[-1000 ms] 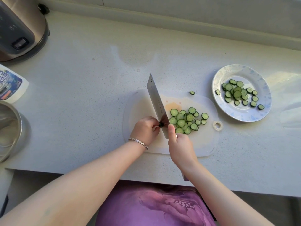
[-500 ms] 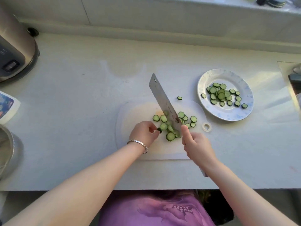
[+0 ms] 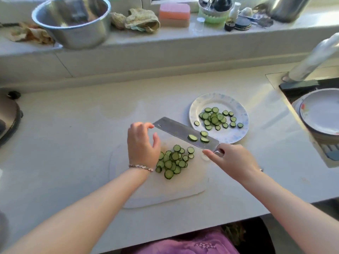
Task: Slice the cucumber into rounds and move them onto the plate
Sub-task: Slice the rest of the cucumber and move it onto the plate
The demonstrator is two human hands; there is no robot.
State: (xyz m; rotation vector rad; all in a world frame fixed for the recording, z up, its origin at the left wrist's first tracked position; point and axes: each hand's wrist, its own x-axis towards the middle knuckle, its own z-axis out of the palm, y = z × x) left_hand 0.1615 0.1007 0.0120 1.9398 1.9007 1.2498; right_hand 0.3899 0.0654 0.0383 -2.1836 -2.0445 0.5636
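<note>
**At the cutting board: slicing looks finished, transfer to the plate in hand**

On the near side of the pale counter point(image 3: 73, 143), the left hand point(image 3: 143, 143) hovers open over the white cutting board point(image 3: 165, 195). Its fingers are loosely curved and hold nothing, and one fingertip is at the far corner of the cleaver point(image 3: 176, 130). Just right of that hand a loose pile of rounds point(image 3: 173, 161) lies on the board. No uncut cucumber shows, so the cutting seems over.

The cleaver is held nearly flat above the board's far edge, with three rounds point(image 3: 192, 137) lying on its blade. The right hand point(image 3: 233, 160) grips the handle, forefinger stretched along it. The plate point(image 3: 236, 132) sits beside the blade's heel and already holds a scatter of slices.

I judge the next move to be carrying the blade level over the rim and tipping or wiping the three off. The pile then needs scooping onto the blade with the free hand. Wet slices may cling to the steel or slide off early.

Round about, part of a dark appliance point(image 3: 7, 116) sits at the far left edge. On the window ledge stand a steel bowl point(image 3: 73, 21), a crumpled cloth point(image 3: 139, 20), a pink sponge point(image 3: 174, 12) and small bottles. At the right a tap point(image 3: 315, 57) stands over a sink that holds stacked dishes point(image 3: 324, 112).
</note>
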